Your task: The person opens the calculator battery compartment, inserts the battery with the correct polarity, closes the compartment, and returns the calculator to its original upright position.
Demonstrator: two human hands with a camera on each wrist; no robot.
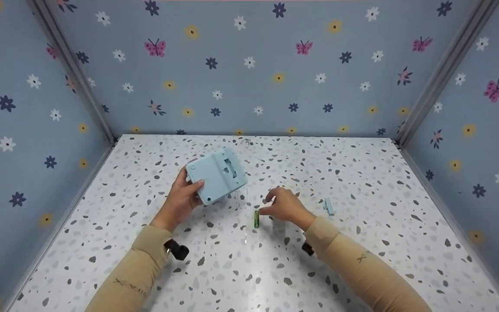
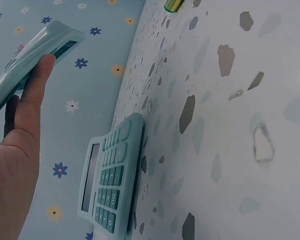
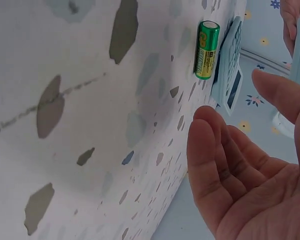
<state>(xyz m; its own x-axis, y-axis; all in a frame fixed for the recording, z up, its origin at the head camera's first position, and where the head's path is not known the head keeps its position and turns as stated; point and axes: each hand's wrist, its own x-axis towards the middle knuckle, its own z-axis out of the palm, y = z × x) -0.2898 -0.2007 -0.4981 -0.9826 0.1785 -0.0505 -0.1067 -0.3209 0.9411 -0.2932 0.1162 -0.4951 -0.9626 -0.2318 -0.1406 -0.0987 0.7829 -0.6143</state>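
Observation:
My left hand [image 1: 180, 201] grips a light blue calculator [image 1: 215, 180] above the table, its back turned up and thumb across the back. An uncovered battery slot [image 1: 230, 168] shows near its far edge. Another light blue calculator [image 2: 110, 175] lies on the table keys up, beneath the held one; the held one mostly hides it in the head view. A green and yellow battery [image 3: 207, 50] lies on the white table. Close beside it, my right hand [image 1: 286, 206] hovers with thumb and fingers apart and loosely bent, nothing between them.
A small light blue cover piece [image 1: 328, 206] lies on the speckled table [image 1: 249, 268] to the right of my right hand. Blue flowered panels [image 1: 249, 65] wall the table at the back and both sides.

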